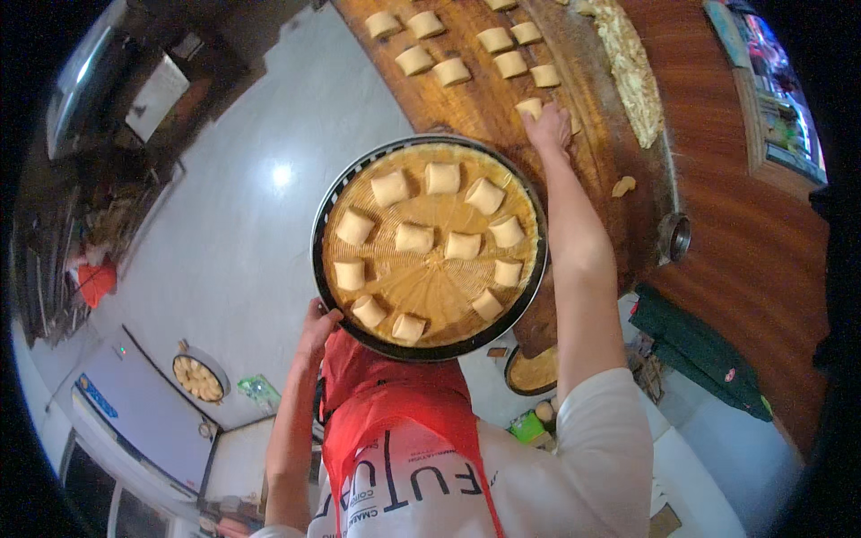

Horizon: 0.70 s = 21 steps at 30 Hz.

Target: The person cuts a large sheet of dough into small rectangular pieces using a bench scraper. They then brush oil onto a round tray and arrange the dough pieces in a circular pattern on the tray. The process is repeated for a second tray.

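A round, dark-rimmed steamer tray with a tan woven liner is in front of me, its far edge by the wooden board. Several pale dough buns are spaced apart on it, most in a ring and a couple near the middle. Fingers of my left hand are closed on the tray's lower left rim. My right hand reaches over the board, fingers closed around a cut dough piece. Beyond it, more cut dough pieces stand in loose groups.
The wooden board carries a strip of dough scraps along its right side and a small scrap. A metal cup-like ring sits at its right edge. Another round tray is below right; a bun-filled one is far left.
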### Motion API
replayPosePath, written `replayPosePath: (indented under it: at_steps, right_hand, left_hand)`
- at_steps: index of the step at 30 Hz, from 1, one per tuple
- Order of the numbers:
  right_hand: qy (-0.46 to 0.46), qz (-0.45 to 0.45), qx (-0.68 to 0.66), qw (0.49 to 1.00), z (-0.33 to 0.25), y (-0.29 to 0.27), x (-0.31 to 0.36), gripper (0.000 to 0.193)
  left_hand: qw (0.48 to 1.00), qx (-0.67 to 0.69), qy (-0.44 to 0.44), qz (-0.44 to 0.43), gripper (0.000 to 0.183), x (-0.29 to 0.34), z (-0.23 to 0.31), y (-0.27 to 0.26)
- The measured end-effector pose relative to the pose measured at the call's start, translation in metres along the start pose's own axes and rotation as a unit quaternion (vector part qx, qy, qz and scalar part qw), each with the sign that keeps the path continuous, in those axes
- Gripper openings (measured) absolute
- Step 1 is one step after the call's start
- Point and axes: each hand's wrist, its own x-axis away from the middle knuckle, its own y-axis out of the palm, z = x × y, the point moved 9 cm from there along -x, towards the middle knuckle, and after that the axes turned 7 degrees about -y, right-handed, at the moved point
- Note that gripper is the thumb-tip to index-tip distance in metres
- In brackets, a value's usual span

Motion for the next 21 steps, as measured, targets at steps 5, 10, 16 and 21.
replayPosePath:
  at_steps: [5, 10, 16, 21]
  right_hand:
    - [0.001, 0.020, -0.092, 0.996, -0.011, -0.013, 0.034, 0.051]
    - [-0.016, 0.021, -0.496, 0.868, -0.025, -0.059, 0.180, 0.059]
    - [0.132, -0.163, -0.508, 0.836, -0.030, -0.003, 0.437, 0.055]
    - [0.244, -0.087, -0.359, 0.896, -0.014, 0.037, 0.501, 0.050]
  left_hand:
    - [0.999, -0.039, -0.011, 0.003, 0.050, -0.006, 0.001, -0.002]
    - [0.998, -0.042, 0.010, -0.036, 0.048, -0.001, 0.016, 0.003]
    - [0.989, -0.134, 0.015, -0.056, 0.046, -0.006, 0.025, 0.001]
    - [0.977, -0.155, 0.023, -0.145, 0.049, -0.018, 0.021, 0.003]
